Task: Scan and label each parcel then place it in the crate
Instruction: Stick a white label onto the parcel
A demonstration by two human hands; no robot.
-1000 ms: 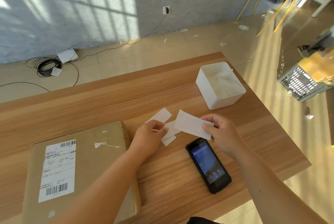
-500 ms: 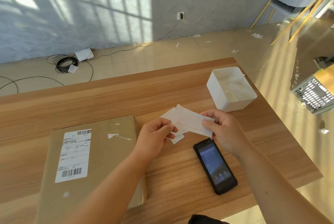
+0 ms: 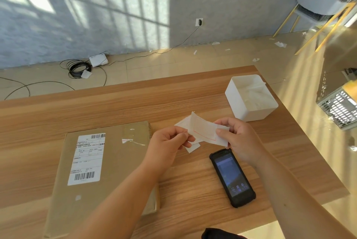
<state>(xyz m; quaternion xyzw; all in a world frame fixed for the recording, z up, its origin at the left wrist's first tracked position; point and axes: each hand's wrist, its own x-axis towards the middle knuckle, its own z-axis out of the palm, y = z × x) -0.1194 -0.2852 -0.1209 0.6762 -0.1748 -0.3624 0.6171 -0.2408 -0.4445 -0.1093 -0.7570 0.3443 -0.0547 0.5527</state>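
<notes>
Brown cardboard parcel flat on the wooden bench, at the left, with a white barcoded shipping label stuck on its top face. Just right of it, held above the bench between both hands: a white label sheet with a thin red outline, its far corner curling upward. Left hand with grip closed in a pinch, thumb against forefinger, on the sheet's left edge. Right hand with grip likewise pinched on the sheet's right end. Beneath them, a few loose white slips lying on the wood. Below the right hand, a black handheld scanner face up, screen lit, apart from the parcel. Farther back at the right, an open white box with crumpled white paper inside. Off the bench at far right, a grey latticed crate, well apart from the parcel.
</notes>
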